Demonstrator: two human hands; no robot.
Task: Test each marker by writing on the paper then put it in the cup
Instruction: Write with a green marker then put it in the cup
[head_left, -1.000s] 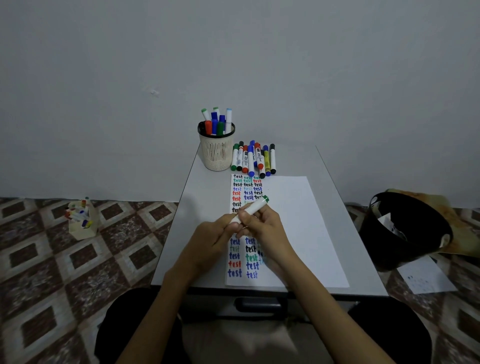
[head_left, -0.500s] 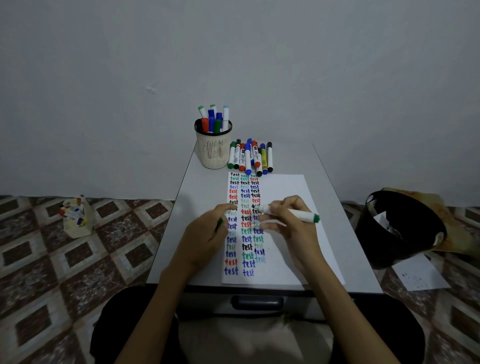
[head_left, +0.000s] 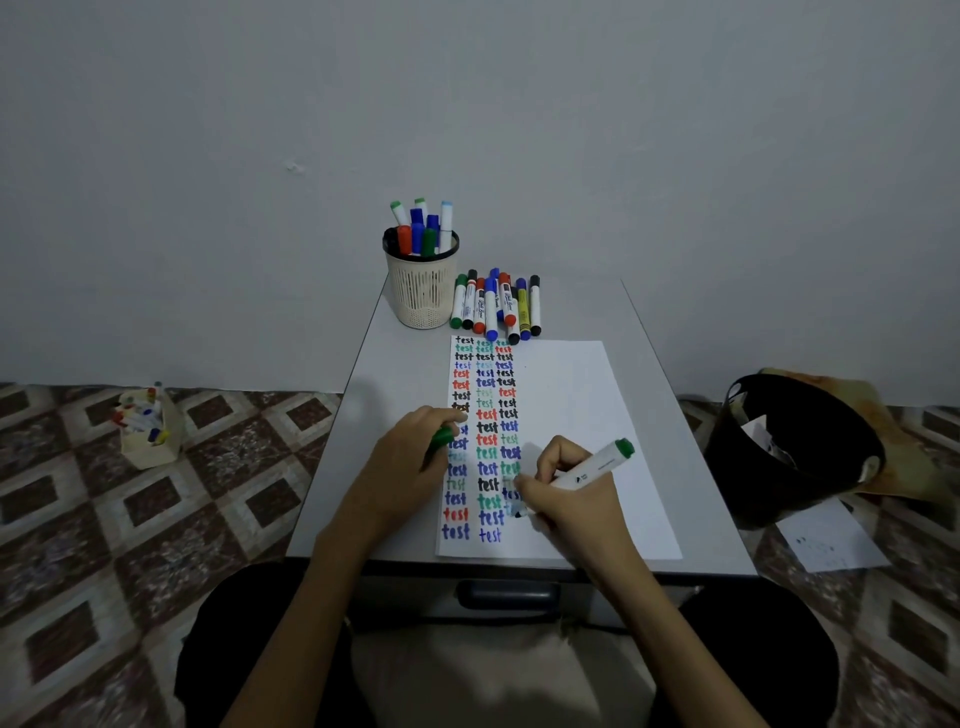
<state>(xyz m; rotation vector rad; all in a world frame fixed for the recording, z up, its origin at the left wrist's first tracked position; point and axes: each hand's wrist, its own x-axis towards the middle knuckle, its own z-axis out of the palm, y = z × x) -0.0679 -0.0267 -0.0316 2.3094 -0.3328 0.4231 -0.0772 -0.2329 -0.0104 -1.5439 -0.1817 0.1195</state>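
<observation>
The step in hand is judged to be the writing test. A white marker (head_left: 592, 467) with a green end is pinched in the fingers of the right hand (head_left: 566, 499). Its tip appears to be set on the paper (head_left: 582, 415) at the foot of the third column of "test" words. A green cap (head_left: 442, 436) is held in the curled fingers of the left hand (head_left: 400, 467), which rests on the sheet's left edge.

The sheet should be kept pinned by that hand while the word is written. The tip should be drawn lightly and kept clear of the blue word just beside it, so that a faint line can be judged. The cap should be pressed fully home before the marker goes into the cup (head_left: 422, 291).

The paper is thin, flat and matt. The cup is round, cream and slotted, with a dark rim. It stands at the far end of the table (head_left: 395, 395), and several markers are held upright in it. A row of markers (head_left: 496, 306) lies just beside it, their barrels smooth and round and judged liable to roll.
</observation>
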